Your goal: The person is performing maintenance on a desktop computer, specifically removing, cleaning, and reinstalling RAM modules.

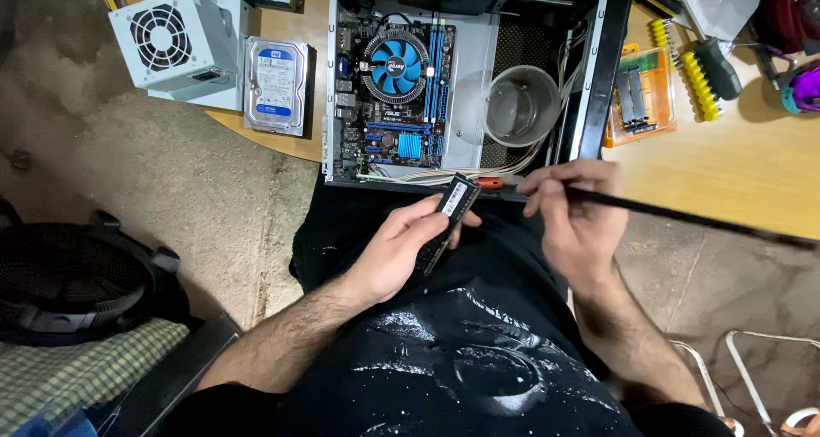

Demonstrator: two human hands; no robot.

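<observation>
1. RAM stick (450, 217): dark memory module, held in left hand (400, 251) over the lap, just in front of the open PC case (598, 70). Tilted, upper end pointing toward the case edge.
2. Left hand grip: fingers wrapped around the lower half of the stick, thumb on the near face. Closed on it.
3. Right hand (574, 219): pinching a thin black rod-like tool (700, 221), blurred, can't tell if brush or cable tie. It runs from the fingers out to the right, past the bench (735, 172) edge. Grip is narrow, fingertips closed on the tool's near end.
4. Tool's near end sits close to the stick's top end; contact not clear due to blur.
5. Case lies open on its side on the bench. Inside: motherboard (389, 87) with a blue CPU fan (395, 65), blue memory slots just right of the fan, and a clear plastic cup (519, 105) in the empty bay.
6. An orange-handled screwdriver (489, 181) rests on the case's near edge, between the two hands.
7. Left of the case: hard drive (276, 85) flat on the bench, white power supply (175, 40) beside it.
8. Right of the case: orange tray (642, 99) with more memory sticks, yellow bit set (696, 74), black-handled driver.
</observation>
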